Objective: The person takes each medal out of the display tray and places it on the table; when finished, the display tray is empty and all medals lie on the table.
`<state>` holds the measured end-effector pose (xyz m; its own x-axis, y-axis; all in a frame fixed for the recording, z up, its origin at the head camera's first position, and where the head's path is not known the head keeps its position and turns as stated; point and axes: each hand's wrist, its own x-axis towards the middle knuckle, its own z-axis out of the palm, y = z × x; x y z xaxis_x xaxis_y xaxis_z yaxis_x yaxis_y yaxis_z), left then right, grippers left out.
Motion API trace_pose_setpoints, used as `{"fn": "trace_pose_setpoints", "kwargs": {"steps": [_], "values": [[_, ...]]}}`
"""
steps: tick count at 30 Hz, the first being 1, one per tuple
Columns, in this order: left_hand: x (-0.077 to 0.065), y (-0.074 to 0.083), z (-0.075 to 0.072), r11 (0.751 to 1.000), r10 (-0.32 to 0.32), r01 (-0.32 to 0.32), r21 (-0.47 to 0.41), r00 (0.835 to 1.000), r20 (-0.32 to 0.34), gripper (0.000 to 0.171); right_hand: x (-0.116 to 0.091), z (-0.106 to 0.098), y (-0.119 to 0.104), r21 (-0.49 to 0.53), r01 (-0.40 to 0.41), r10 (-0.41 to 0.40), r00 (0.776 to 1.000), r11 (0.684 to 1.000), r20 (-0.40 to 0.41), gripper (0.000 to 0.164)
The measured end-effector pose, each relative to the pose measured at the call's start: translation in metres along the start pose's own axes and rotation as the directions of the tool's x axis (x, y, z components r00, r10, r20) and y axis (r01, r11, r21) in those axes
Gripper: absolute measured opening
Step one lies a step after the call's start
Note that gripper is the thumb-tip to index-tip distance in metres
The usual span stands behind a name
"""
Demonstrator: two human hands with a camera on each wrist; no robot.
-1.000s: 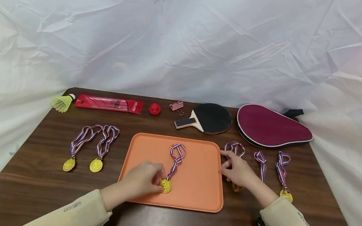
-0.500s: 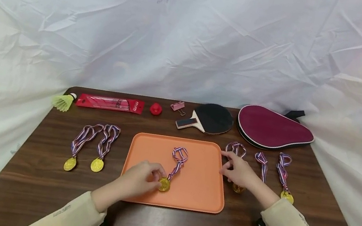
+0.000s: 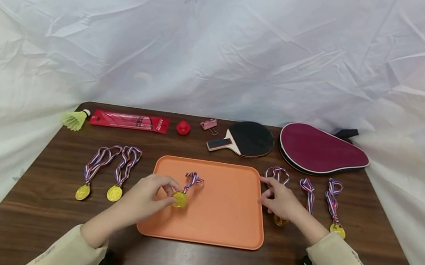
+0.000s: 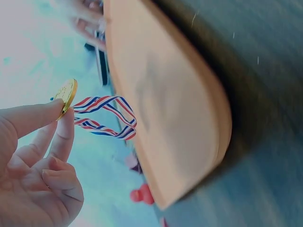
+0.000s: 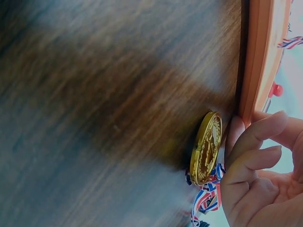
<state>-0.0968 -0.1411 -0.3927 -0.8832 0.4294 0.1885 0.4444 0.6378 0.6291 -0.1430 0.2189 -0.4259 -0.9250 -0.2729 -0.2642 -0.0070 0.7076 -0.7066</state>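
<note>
A gold medal on a striped ribbon is pinched between the thumb and fingers of my left hand. It hangs above the left half of the orange tray, its ribbon dangling toward the far side. My right hand rests its fingertips against the tray's right rim, fingers bent in the right wrist view. Under that hand lies another gold medal, its ribbon bunched beyond the hand. Two more medals lie farther right; the nearer one's disc is hidden by the forearm.
Two medals with ribbons lie left of the tray. Along the back are a shuttlecock, a red packet, a red rubber duck, a pink binder clip, a table tennis paddle and a maroon paddle case.
My left hand has lifted the medal off the tray and moved it left and farther back, the ribbon now gathered shorter in view. My right hand has stayed at the tray's rim.
</note>
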Motion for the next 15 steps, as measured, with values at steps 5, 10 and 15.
{"fn": "trace_pose_setpoints", "kwargs": {"steps": [5,10,15], "values": [[-0.005,-0.003,-0.022,1.0,-0.001,0.003,0.031,0.999,-0.053,0.02,0.0,0.0,0.0,0.009,0.004,-0.004,1.0,1.0,-0.003,0.059],[-0.013,-0.01,-0.042,0.998,-0.013,0.019,0.064,0.995,-0.1,0.022,0.0,-0.001,0.001,0.015,0.022,-0.022,1.0,1.0,-0.001,0.059],[-0.022,-0.017,-0.06,0.996,-0.03,0.043,0.083,0.987,-0.155,0.024,0.0,-0.001,0.002,0.012,0.031,-0.031,1.0,0.999,0.003,0.059]]}}
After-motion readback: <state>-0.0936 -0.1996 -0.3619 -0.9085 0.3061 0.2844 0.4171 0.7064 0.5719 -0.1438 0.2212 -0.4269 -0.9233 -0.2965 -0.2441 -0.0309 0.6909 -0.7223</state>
